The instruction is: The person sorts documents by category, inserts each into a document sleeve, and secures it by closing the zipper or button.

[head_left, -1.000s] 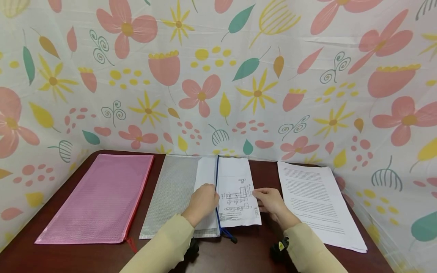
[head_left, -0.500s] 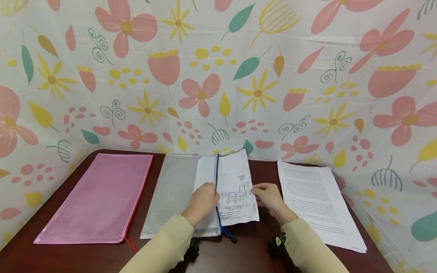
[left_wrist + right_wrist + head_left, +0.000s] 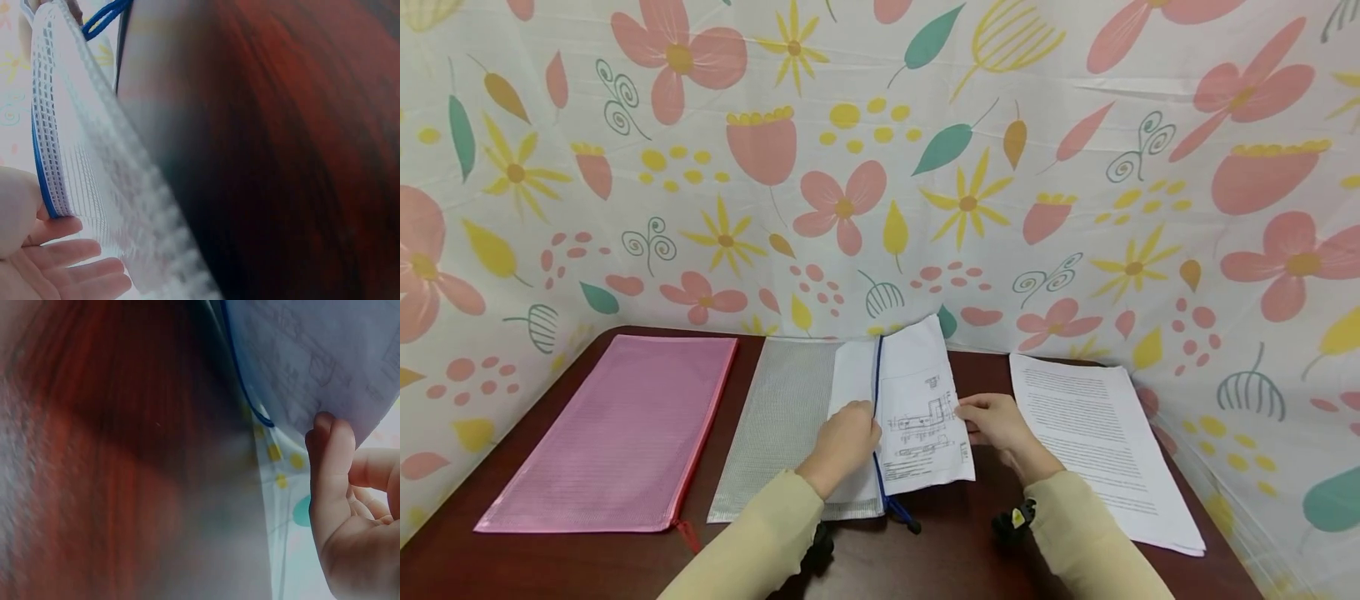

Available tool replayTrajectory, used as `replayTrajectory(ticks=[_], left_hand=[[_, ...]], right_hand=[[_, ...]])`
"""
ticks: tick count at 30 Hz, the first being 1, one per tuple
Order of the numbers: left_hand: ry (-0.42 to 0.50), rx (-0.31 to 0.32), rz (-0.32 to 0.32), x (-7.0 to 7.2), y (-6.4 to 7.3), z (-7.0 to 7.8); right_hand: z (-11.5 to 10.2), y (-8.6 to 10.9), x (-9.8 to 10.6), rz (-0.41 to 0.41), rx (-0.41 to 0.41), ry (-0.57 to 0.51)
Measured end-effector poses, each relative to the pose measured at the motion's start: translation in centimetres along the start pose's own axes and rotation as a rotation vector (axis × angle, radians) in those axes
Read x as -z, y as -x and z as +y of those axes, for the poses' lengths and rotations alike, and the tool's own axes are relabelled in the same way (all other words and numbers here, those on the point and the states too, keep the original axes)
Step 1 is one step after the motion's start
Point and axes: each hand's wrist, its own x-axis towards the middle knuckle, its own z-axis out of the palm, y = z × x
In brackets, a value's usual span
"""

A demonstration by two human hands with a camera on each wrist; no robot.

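Note:
A grey mesh zipper pouch (image 3: 775, 433) with a blue zipper edge lies in the middle of the table. My left hand (image 3: 844, 442) pinches its blue edge between thumb and fingers; the left wrist view shows that edge (image 3: 45, 169) lifted off the tabletop. A printed sheet with a line drawing (image 3: 922, 433) sticks out to the right of the pouch, its left part inside under the mesh. My right hand (image 3: 1000, 429) pinches the sheet's right edge. In the right wrist view the paper (image 3: 325, 356) bows upward above the tabletop. Whether it is one sheet or several, I cannot tell.
A pink mesh zipper pouch (image 3: 617, 433) with a red zipper lies flat at the left. A stack of printed pages (image 3: 1097, 450) lies at the right. The dark red-brown table (image 3: 925, 571) ends against a flowered curtain (image 3: 880, 167) behind.
The sheet's far end has risen and its near edge has shifted slightly away from me. My right hand has moved a little upward with it. The left hand has hardly moved.

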Motion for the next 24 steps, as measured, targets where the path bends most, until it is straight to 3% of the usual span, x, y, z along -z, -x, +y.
replayTrajectory(ticks=[5,16,20,24], left_hand=[[-0.005,-0.007,-0.024,-0.2,0.0,0.2],[-0.003,-0.016,0.015,-0.2,0.0,0.3],[-0.007,-0.026,0.026,-0.2,0.0,0.3],[0.001,-0.031,0.038,-0.3,-0.1,0.3]], right_hand=[[0.4,-0.2,-0.9,-0.004,-0.022,-0.054],[1.1,-0.4,-2.6,0.045,-0.085,-0.140],[1.3,-0.6,-2.9,0.079,-0.092,-0.113],[1.0,-0.8,-3.1,0.135,-0.080,-0.021]])
